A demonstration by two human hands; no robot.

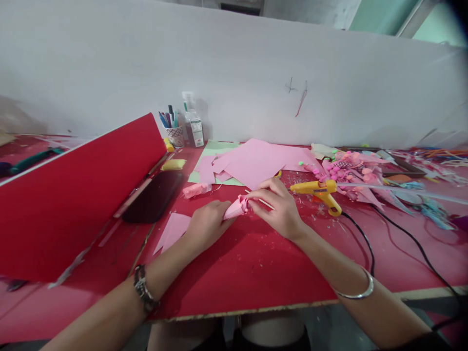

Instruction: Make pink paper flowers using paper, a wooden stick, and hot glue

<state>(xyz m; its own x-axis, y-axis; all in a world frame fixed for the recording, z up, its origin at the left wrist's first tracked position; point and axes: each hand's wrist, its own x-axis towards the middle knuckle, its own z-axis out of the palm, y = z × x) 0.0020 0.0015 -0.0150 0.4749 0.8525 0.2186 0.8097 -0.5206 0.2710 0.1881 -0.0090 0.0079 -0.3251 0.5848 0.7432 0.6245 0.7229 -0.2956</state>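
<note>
A small rolled pink paper cone is held over the middle of the red table. My left hand is closed round its lower part. At the cone's ruffled upper end, the fingertips of my right hand are pinched together on the rim. A thin pale stick shows beneath the right fingers; whether they hold it I cannot tell. To the right of that hand, a yellow hot glue gun lies with its nozzle pointing left. Cut pink paper pieces lie partly under my left wrist.
Pink sheets lie on green paper at the back. Pink cones with pom-poms are heaped on the right. A red board leans at left beside a dark phone. Behind stand a pen cup and a bottle. Black cords trail right.
</note>
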